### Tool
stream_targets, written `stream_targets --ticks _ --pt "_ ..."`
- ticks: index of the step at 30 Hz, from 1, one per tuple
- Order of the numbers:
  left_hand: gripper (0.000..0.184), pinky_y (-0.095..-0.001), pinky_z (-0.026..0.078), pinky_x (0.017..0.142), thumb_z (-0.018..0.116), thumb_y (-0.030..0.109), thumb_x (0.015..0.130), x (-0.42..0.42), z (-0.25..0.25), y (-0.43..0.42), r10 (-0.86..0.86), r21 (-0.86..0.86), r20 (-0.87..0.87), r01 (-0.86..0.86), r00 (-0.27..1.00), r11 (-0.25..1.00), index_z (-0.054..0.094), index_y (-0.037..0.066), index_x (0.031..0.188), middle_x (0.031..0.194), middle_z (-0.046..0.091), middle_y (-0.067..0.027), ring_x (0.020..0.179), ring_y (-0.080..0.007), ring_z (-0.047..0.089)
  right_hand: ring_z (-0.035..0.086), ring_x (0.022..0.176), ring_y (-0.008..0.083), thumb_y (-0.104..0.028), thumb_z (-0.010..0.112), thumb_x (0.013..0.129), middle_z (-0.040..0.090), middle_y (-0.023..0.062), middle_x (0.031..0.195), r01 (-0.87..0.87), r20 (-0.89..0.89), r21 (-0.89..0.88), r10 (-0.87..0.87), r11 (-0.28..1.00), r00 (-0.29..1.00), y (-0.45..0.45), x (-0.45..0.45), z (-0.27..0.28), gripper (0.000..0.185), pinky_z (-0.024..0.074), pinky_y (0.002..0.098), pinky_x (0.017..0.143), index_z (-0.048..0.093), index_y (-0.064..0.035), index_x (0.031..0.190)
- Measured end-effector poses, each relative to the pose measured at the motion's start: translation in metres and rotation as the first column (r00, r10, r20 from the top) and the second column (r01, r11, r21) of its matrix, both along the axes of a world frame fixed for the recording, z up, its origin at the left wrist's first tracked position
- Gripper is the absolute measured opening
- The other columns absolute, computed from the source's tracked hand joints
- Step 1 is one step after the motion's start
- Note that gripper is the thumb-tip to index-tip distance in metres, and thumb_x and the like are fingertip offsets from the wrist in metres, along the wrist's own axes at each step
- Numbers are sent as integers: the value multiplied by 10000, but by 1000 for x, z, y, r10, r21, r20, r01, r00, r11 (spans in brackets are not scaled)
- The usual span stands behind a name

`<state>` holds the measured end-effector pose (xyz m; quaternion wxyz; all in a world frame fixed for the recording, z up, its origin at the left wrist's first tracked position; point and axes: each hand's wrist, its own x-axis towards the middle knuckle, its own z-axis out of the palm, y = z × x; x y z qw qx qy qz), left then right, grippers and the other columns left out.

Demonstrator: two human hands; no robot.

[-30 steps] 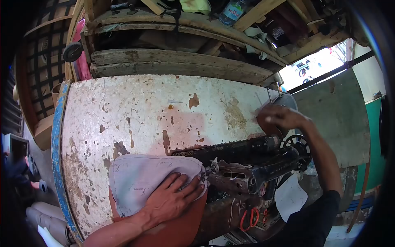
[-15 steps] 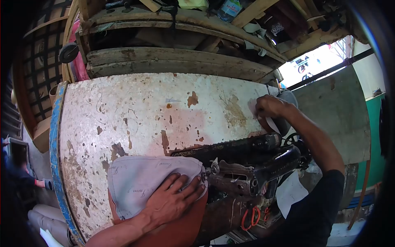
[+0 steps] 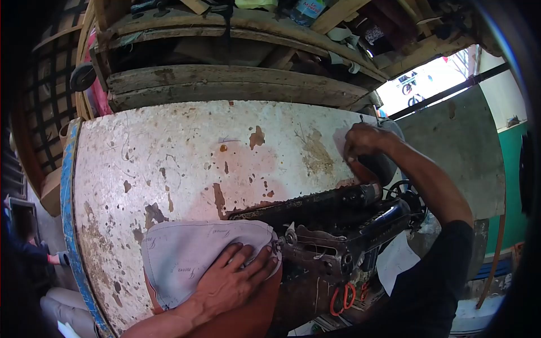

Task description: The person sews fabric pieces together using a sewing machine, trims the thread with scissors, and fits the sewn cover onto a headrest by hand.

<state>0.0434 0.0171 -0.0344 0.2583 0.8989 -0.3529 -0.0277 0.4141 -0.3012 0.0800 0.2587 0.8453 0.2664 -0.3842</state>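
Note:
My left hand (image 3: 228, 279) lies flat with fingers spread on a pale, script-printed piece of cloth (image 3: 180, 256). Under that cloth is a reddish-brown piece (image 3: 253, 310), its edge showing at the left. The cloth's right end reaches the needle end of a black sewing machine (image 3: 338, 239), which lies along the worktable. Across the machine, my right hand (image 3: 365, 142) is closed with bent fingers over the table's far right corner, beside a dark grey rounded object (image 3: 383, 166). Whatever its fingers hold is hidden from view.
The worn white tabletop (image 3: 186, 146) has a blue left edge (image 3: 70, 208). Behind it stands a wooden shelf (image 3: 236, 84) with a bottle (image 3: 309, 10). Orange-handled scissors (image 3: 342, 298) and white paper-like material (image 3: 396, 262) lie on the near side of the machine. A person's leg (image 3: 67, 310) shows at lower left.
The view has shifted slightly. My left hand stays on the cloth. At my right hand, the pale strip that showed below the fingers is no longer visible, and the fingers are more tucked in.

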Motion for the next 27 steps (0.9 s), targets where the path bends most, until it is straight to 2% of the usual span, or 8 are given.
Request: stream_targets --ticks 7,13,17,18,21,23,25,27 --pt "563 -534 373 1207 559 243 990 -1 -1 1 3 -17 -7 -3 1000 1000 550 131 1542 1581 527 -125 1383 -353 522 780 978 267 -303 842 800 830 64 1015 -32 -113 17 34 999 993 -6 19 -23 308 579 405 899 863 -165 1075" --pt "592 -540 402 1175 639 297 963 -3 -7 -1 17 38 69 -19 998 999 565 194 1541 1579 543 -77 1317 -335 561 779 979 290 -340 846 824 816 129 987 90 89 51 -94 995 992 0 2 -16 335 582 417 882 846 -110 1066" --pt "597 -538 400 1176 655 313 954 -3 -9 -2 21 54 116 -27 993 998 576 189 1532 1578 543 -79 1313 -334 562 773 975 310 -320 808 888 790 184 1085 -117 239 307 43 945 970 7 -6 12 401 587 427 865 778 -46 1179" --pt "606 -535 400 1176 669 323 945 -3 -9 -3 28 52 127 -35 992 998 579 188 1529 1582 539 -78 1313 -333 557 771 980 315 -291 782 924 781 194 1123 -251 362 326 125 911 924 14 -17 31 397 590 423 864 753 -32 1225" --pt "624 -526 399 1178 694 339 927 -4 -9 -5 37 50 122 -43 992 998 584 186 1522 1590 531 -71 1314 -329 545 748 1036 365 -201 716 985 770 195 1147 -127 443 580 -180 804 878 55 -90 98 310 585 449 875 738 -20 1236" --pt "633 -520 397 1180 706 345 918 -4 -9 -2 40 64 107 -47 993 997 586 184 1518 1593 528 -67 1315 -327 538 755 908 283 -230 715 1004 780 176 1070 -215 484 768 -327 603 812 73 -155 133 305 585 378 804 748 3 1198" --pt "636 -510 392 1185 713 340 913 -4 -9 -5 57 28 121 -61 991 998 586 187 1517 1598 523 -60 1322 -326 525 743 785 222 -223 723 1002 775 183 1053 -94 341 899 -549 428 763 83 -236 160 291 569 310 703 758 22 1155" --pt "631 -507 387 1190 721 320 906 -8 -9 -5 60 38 110 -64 992 997 595 198 1512 1596 525 -56 1322 -330 524 723 668 176 -200 722 1004 784 146 973 72 40 982 -562 176 826 53 -313 154 251 538 281 606 772 10 1132"
